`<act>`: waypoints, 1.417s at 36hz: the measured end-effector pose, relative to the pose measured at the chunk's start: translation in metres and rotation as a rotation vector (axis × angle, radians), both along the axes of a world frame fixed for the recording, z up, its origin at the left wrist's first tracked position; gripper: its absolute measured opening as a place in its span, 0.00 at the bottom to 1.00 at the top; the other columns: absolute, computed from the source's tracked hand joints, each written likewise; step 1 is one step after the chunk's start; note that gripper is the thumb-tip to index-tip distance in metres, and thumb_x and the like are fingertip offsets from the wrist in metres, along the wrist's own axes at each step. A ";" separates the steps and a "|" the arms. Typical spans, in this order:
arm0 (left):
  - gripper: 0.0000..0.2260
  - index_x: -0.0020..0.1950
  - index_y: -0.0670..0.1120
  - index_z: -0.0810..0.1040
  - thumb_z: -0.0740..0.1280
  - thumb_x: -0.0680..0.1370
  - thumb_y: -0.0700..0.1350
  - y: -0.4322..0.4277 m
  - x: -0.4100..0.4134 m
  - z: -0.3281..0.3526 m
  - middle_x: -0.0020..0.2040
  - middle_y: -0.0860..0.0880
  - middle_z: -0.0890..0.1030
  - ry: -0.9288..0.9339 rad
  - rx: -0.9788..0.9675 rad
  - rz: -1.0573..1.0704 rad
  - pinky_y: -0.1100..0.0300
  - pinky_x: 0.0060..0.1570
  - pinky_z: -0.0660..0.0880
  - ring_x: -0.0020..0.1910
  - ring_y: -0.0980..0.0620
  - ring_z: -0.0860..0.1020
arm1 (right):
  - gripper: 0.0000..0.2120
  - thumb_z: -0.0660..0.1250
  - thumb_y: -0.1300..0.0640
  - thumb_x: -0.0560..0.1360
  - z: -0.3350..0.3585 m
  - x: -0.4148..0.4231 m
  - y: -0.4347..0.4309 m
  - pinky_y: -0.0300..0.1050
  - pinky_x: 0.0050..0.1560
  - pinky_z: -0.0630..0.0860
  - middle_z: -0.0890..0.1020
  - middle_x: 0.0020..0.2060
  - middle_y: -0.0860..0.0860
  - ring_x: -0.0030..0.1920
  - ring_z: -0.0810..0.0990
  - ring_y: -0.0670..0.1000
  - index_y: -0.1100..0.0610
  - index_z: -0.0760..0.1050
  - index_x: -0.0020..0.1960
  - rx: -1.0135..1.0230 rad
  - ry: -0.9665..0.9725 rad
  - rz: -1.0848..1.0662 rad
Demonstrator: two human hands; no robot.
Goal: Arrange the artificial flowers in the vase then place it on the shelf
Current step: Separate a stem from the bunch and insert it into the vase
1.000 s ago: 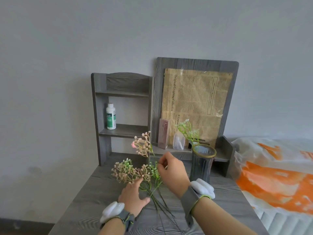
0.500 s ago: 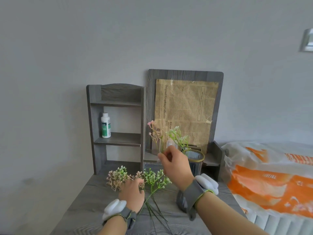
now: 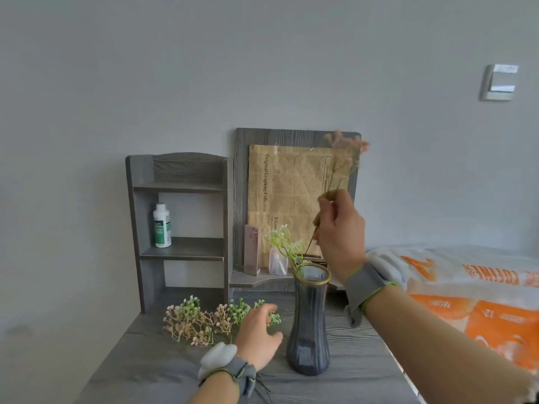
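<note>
A dark grey glass vase (image 3: 308, 325) with a gold rim stands upright on the grey wooden table (image 3: 163, 371). One green-and-white sprig (image 3: 284, 242) stands in it. My right hand (image 3: 341, 231) pinches the stem of a pink flower sprig (image 3: 344, 153), blurred, held above and behind the vase mouth, its stem end pointing down toward the rim. My left hand (image 3: 258, 336) rests with relaxed fingers on the pile of flower sprigs (image 3: 198, 322) lying on the table left of the vase. The grey wooden shelf unit (image 3: 178, 246) stands at the back left.
A white bottle (image 3: 162, 225) stands on the shelf's middle board. A grey board with a newspaper-print sheet (image 3: 285, 196), a small pink box (image 3: 251, 249) and a clear bottle (image 3: 277, 262) stand behind the vase. An orange-and-white bag (image 3: 478, 301) lies to the right. A wall switch (image 3: 500, 82) is upper right.
My right hand has lifted the pink sprig from the pile and carried it up and right, above the vase. My left hand stayed on the pile.
</note>
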State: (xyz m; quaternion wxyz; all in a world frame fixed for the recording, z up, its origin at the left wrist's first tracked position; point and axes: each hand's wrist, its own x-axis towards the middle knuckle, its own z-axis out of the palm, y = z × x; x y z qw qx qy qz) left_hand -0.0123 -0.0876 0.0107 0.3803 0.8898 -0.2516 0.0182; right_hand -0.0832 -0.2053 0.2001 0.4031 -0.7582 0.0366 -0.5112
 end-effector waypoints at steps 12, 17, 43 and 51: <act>0.38 0.74 0.55 0.56 0.71 0.69 0.52 -0.036 -0.011 0.016 0.66 0.55 0.68 0.078 -0.110 -0.102 0.60 0.64 0.67 0.65 0.56 0.68 | 0.08 0.57 0.61 0.81 0.007 -0.005 -0.013 0.57 0.42 0.75 0.80 0.37 0.59 0.38 0.77 0.61 0.63 0.73 0.55 -0.081 -0.130 -0.133; 0.39 0.74 0.55 0.57 0.72 0.68 0.56 -0.044 -0.014 0.020 0.69 0.57 0.68 0.097 -0.175 -0.104 0.63 0.64 0.65 0.68 0.57 0.68 | 0.07 0.57 0.61 0.80 -0.014 0.003 -0.019 0.60 0.41 0.75 0.79 0.35 0.60 0.36 0.76 0.62 0.61 0.72 0.53 -0.083 -0.046 -0.114; 0.29 0.63 0.55 0.70 0.70 0.62 0.45 -0.057 -0.002 0.047 0.56 0.56 0.78 0.335 -0.623 -0.124 0.57 0.58 0.73 0.57 0.57 0.76 | 0.06 0.67 0.50 0.67 -0.073 0.025 -0.062 0.43 0.40 0.77 0.81 0.34 0.46 0.39 0.80 0.51 0.49 0.74 0.33 -0.088 0.636 -0.157; 0.17 0.63 0.50 0.74 0.69 0.75 0.52 -0.060 0.007 0.087 0.55 0.53 0.78 0.283 -0.731 -0.037 0.62 0.53 0.71 0.55 0.55 0.76 | 0.17 0.69 0.40 0.64 -0.067 0.022 -0.060 0.45 0.39 0.79 0.81 0.36 0.44 0.38 0.80 0.45 0.48 0.75 0.48 0.143 0.504 -0.050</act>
